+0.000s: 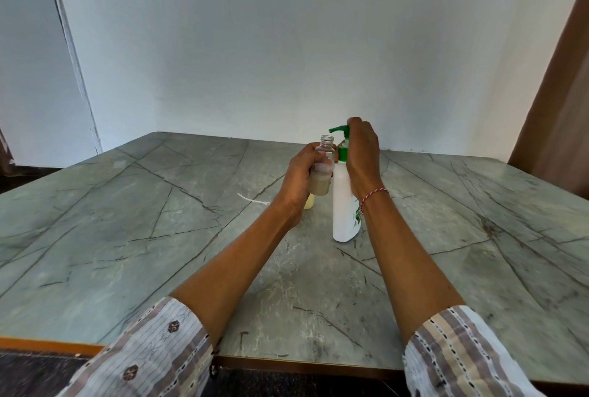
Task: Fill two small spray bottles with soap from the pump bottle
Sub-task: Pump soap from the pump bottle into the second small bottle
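A white pump bottle with a green pump head stands upright on the marble table. My right hand rests on top of the pump head, fingers curled over it. My left hand grips a small clear spray bottle, uncapped, lifted so its open mouth sits just under the green spout. Pale soap fills its lower part. A second small bottle with yellowish liquid stands on the table behind my left wrist, mostly hidden.
A thin white tube, apparently a sprayer's dip tube, lies on the table left of my left hand. The table's near edge runs below my forearms. A white wall stands behind the table and a brown curtain hangs at right.
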A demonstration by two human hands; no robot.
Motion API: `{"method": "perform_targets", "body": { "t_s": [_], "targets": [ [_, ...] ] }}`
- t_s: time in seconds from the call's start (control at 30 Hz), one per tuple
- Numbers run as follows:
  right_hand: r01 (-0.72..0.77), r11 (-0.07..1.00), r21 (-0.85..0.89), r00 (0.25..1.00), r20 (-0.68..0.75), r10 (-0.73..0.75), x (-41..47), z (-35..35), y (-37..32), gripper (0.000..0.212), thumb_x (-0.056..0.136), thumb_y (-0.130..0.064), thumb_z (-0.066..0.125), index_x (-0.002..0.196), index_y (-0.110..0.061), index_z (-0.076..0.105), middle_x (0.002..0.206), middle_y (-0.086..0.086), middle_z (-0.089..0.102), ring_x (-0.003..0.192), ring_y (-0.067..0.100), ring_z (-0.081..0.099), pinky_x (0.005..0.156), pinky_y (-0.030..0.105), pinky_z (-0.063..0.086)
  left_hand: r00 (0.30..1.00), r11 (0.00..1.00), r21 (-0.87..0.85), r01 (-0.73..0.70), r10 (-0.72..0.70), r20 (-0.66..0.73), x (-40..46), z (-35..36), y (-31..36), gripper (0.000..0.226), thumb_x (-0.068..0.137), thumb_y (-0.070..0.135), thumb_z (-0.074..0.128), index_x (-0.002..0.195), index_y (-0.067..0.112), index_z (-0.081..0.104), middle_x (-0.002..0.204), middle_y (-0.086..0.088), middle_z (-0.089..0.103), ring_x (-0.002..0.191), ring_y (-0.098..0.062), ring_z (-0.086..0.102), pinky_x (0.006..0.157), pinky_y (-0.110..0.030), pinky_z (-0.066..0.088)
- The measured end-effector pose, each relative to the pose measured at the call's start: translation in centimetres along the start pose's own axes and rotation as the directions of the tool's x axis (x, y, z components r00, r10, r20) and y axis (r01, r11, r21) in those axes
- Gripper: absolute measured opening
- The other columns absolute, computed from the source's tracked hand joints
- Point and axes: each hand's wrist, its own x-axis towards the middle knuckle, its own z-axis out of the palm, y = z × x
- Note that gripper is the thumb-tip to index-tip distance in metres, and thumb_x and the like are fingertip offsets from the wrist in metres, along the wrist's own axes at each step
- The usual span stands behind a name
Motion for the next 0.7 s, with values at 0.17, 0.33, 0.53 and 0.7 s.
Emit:
{"method": "perform_targets", "body": {
  "t_s": [0.17, 0.33, 0.53, 0.7],
  "targets": [
    [0.051, 0.989, -0.139, 0.999, 0.015, -0.049, -0.16, 0.01, -0.09, 0.021, 0.098, -0.015, 0.032, 0.081, -0.009, 0.042, 0.069, -0.009, 0.037, 0.06, 0.003, 0.037, 0.05, 0.001, 0.031, 1.0, 1.0, 0.012, -0.01, 0.01, -0.003, 0.2, -0.23, -0.19, 0.017, 0.082, 0.039, 0.042, 0.086, 0.035, 0.058, 0.081, 0.01, 0.062, 0.075, -0.006, 0.055, 0.065, -0.022, 0.046],
    [0.003, 1.0, 0.027, 1.0, -0.02, -0.002, -0.39, 0.21, -0.17, 0.029, 0.095, -0.016, 0.038, 0.066, -0.02, 0.036, 0.067, -0.005, 0.039, 0.061, 0.006, 0.037, 0.055, 0.019, 0.032, 1.0, 1.0, 0.015, -0.018, 0.018, -0.004, 0.12, -0.36, -0.26, 0.021, 0.083, 0.04, 0.041, 0.081, 0.038, 0.061, 0.076, 0.015, 0.064, 0.073, -0.004, 0.057, 0.064, -0.021, 0.048],
    [0.002, 0.998, 0.065, 1.0, -0.019, -0.001, -0.39, 0.26, -0.07, 0.029, 0.094, -0.016, 0.038, 0.066, -0.022, 0.037, 0.068, -0.005, 0.04, 0.062, 0.006, 0.04, 0.057, 0.022, 0.032, 1.0, 0.999, 0.032, -0.004, 0.004, -0.007, -0.02, -0.28, 0.0, 0.023, 0.072, 0.045, 0.039, 0.082, 0.037, 0.058, 0.08, 0.013, 0.063, 0.075, -0.007, 0.056, 0.067, -0.023, 0.047],
    [0.002, 0.999, -0.034, 1.0, 0.002, -0.002, -0.39, 0.03, 0.28, 0.03, 0.097, -0.024, 0.033, 0.068, -0.027, 0.04, 0.083, 0.004, 0.048, 0.079, 0.018, 0.045, 0.071, 0.03, 0.039, 1.0, 0.999, 0.03, -0.017, 0.017, 0.017, -0.13, -0.06, 0.04, 0.026, 0.072, 0.044, 0.038, 0.085, 0.033, 0.058, 0.083, 0.009, 0.062, 0.076, -0.009, 0.055, 0.066, -0.025, 0.046]
  ]
}}
